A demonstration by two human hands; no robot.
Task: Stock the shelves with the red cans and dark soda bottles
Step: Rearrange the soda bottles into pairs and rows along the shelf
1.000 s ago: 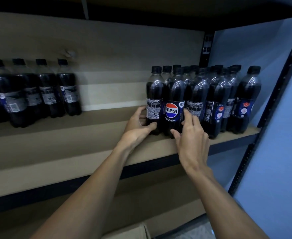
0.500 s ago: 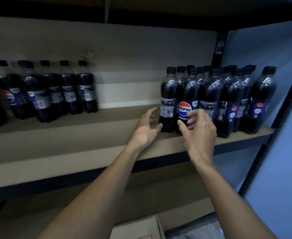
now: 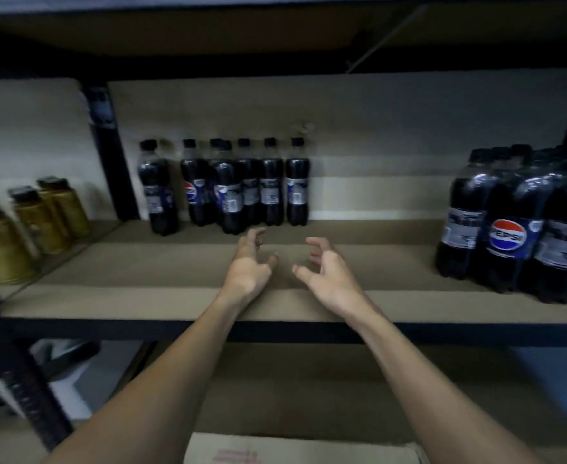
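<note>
Nearest to me is the plain brown cardboard box [image 3: 302,450], just below the front edge of the tan shelf board [image 3: 141,296]. I can't see what's in it.

Big change from half a second ago: both hands were on the front bottles of the tight cluster of dark plastic soda bottles [image 3: 509,229], and now they've let go. The left hand [image 3: 247,266] and right hand [image 3: 329,276] hover over the board's bare middle, empty, with the fingers loosely curled around nothing.

That cluster stands at the board's right end, well apart from the hands, so I'd call that batch placed. A looser row of black-capped dark bottles [image 3: 238,192] lines the board's back left, and some gold metal cans [image 3: 51,216] sit beyond its left end.

There are no red cans anywhere in view, so that half looks undone. My guess is the box is next.
</note>
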